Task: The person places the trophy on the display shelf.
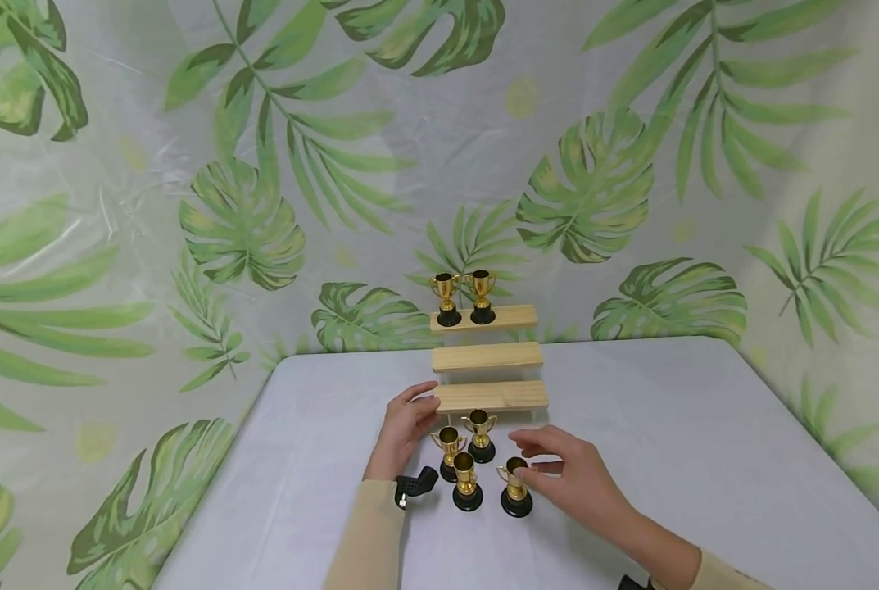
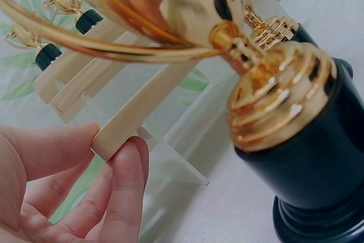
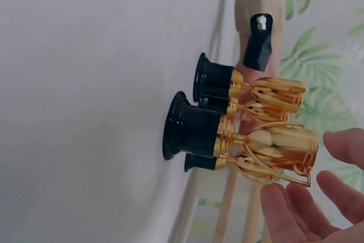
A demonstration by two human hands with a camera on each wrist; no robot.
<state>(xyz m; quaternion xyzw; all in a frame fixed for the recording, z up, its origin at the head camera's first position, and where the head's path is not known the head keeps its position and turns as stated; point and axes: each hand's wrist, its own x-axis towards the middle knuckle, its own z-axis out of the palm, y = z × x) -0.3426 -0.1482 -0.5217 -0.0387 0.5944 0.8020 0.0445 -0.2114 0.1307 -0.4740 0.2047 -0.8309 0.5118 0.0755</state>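
Note:
My left hand (image 1: 400,428) pinches the left end of the lowest wooden board (image 1: 492,397) of a three-step display stand. In the left wrist view, the thumb lies on one side of that board's end and the fingertips on the other. My right hand (image 1: 581,474) is beside the rightmost small gold trophy cup (image 1: 515,483), which stands upright on its black base. Its fingers and thumb are spread around the cup's rim, with gaps showing in the right wrist view. Three more gold trophies stand close together to the left, including the front one (image 1: 466,479).
Two matching trophies, one at the left (image 1: 446,297), stand on the top board (image 1: 522,316) of the stand. The middle board (image 1: 487,357) shows bare wood. A white cloth covers the table (image 1: 704,434), and a leaf-patterned curtain (image 1: 439,139) hangs behind.

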